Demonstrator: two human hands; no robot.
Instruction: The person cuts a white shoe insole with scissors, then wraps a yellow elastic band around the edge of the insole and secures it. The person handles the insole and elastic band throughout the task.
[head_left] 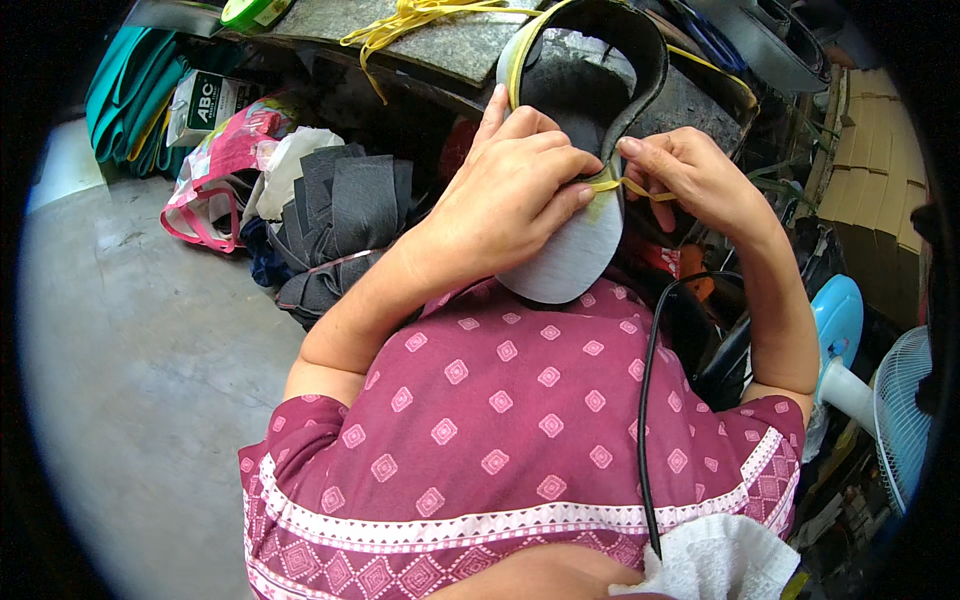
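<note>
A looped piece (562, 245) with a smooth grey outer face and a black inner side stands up in front of my chest. Its near end is a rounded grey flap, and yellow edging (517, 72) runs along its upper loop. My left hand (520, 165) is closed on it, thumb and fingers pinching near the flap's top, index finger stretched along the loop's side. To the right, my right hand (690, 178) is closed with a narrow yellow strip (636, 188) between its fingers. That strip runs across to the flap beside my left thumb. Part of my right fingers is hidden.
A worktop (440, 45) carries a bundle of yellow strips (405, 28) and a green round container (250, 12). Dark grey fabric pieces (345, 200) and a pink bag (225, 175) lie left. A blue fan (838, 310) stands right. A black cable (645, 430) hangs across my front.
</note>
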